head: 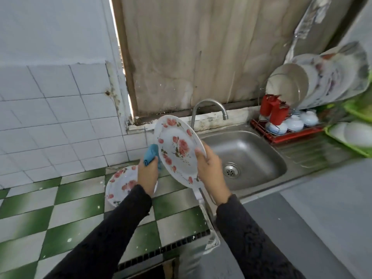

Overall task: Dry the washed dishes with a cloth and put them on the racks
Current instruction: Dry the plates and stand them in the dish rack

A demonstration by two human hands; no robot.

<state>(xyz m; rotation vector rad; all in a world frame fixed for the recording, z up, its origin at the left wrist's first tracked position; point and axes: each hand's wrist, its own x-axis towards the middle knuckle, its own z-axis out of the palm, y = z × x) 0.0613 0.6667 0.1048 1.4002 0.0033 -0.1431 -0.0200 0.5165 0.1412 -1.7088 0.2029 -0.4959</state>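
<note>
Rightward, bowls point(294, 124) in the red rack point(281, 139).

The green-and-white checked counter point(66, 218) carries a stack of rose-patterned plates point(120, 184) near the tiled wall point(60, 127); on the steel drainboard point(314, 152) beside the sink point(251, 154) stands a red rack point(289, 137) of bowls point(295, 123)

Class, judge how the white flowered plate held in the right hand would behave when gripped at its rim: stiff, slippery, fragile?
The round white plate with red flowers is probably stiff: the right hand holds it tilted by one edge without sagging. Its glossy face may be slippery. It could chip if dropped on the green-and-white tiled counter.
</note>
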